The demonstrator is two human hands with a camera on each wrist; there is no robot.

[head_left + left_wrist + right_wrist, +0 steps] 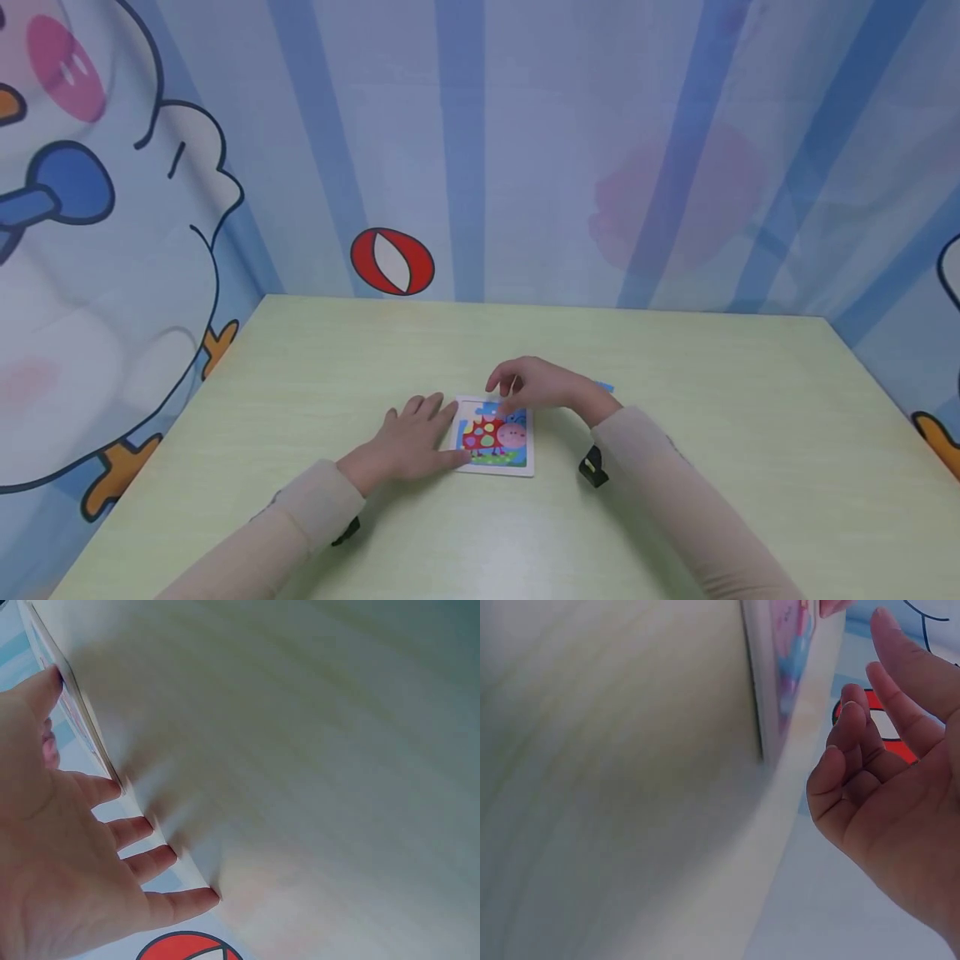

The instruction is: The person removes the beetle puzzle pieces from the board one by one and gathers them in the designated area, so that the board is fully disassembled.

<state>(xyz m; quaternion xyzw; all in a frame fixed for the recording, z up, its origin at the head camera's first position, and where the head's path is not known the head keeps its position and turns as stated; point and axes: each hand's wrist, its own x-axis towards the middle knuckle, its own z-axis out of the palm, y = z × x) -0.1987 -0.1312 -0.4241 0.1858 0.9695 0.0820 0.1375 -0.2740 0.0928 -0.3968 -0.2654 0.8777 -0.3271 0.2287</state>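
A small square picture puzzle in a white frame lies flat on the table, showing a pink pig-like face and a red body with coloured dots. My left hand lies spread beside it, thumb on its left border and index fingertip at its upper left corner. The left wrist view shows those fingertips along the puzzle's edge and tabletop. Over the puzzle's upper right corner hovers my right hand, fingers loosely bent. Nothing shows between the fingers of that hand in the right wrist view.
A small blue flat piece shows partly behind my right wrist on the pale table. Behind the table hangs a striped blue cloth with printed cartoon figures and a red ball. Dark straps dangle beneath both wrists.
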